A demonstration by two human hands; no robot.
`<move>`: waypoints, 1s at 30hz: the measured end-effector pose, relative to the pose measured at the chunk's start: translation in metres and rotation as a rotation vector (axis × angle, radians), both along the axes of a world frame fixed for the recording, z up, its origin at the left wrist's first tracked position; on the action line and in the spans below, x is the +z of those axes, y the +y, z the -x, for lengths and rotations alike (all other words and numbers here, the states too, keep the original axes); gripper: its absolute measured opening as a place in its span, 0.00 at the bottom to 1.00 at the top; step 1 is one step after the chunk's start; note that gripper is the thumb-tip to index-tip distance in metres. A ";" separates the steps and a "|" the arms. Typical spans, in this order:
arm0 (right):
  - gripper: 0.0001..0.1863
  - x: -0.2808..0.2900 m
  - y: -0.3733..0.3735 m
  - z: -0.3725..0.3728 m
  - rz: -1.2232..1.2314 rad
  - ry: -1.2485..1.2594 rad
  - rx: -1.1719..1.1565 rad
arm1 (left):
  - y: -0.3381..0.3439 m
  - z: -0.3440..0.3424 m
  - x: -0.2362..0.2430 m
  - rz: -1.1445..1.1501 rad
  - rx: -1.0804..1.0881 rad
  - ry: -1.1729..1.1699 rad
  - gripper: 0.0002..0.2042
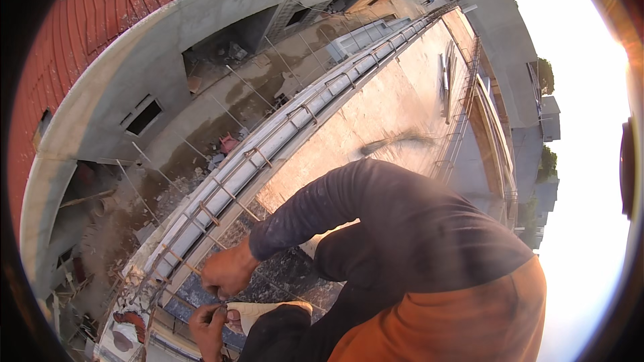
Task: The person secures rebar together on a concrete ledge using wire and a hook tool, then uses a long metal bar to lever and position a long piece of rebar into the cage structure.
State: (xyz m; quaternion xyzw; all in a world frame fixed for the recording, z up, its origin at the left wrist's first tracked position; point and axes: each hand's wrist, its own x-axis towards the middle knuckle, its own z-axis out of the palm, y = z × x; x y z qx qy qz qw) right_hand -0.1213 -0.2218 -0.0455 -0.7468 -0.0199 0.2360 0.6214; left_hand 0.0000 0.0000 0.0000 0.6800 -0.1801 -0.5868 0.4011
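Observation:
My right hand (230,271), at the end of a dark sleeve, is curled closed beside a cage of thin rusty reinforcing bars (209,214). Just below it, my left hand (206,327) has thumb and fingers pinched together. The fingertips of the two hands are close to each other over the bars. Whatever lies between the fingers is too small to make out. Right by the left hand is my foot, in a cream-coloured sandal (278,307), with toes showing. My bent legs in dark trousers hide part of the surface under me.
The bar cage follows a long roof edge with a drop on its left. Below lie rubble and a wet yard (255,94). Wooden formwork panels (376,104) stretch ahead, with loose bars (446,87) on them. Broken masonry (127,325) is at lower left. A red-roofed building (87,20) stands opposite.

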 end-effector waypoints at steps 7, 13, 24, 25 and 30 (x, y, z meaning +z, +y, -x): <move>0.13 0.034 -0.022 0.008 -0.438 0.386 -0.135 | -0.001 0.006 0.001 -0.070 0.149 0.112 0.06; 0.14 0.036 -0.013 0.006 -0.722 0.462 -0.115 | 0.017 0.005 0.001 -0.028 0.207 0.268 0.09; 0.15 0.049 -0.002 0.011 -0.231 -0.057 -0.159 | 0.029 0.013 -0.004 0.057 0.368 0.463 0.09; 0.16 0.044 -0.001 0.015 -0.038 -0.388 -0.174 | 0.026 0.016 -0.003 0.082 0.428 0.487 0.10; 0.18 0.049 0.000 0.017 0.383 -0.860 -0.079 | 0.024 0.013 0.008 0.088 0.346 0.553 0.10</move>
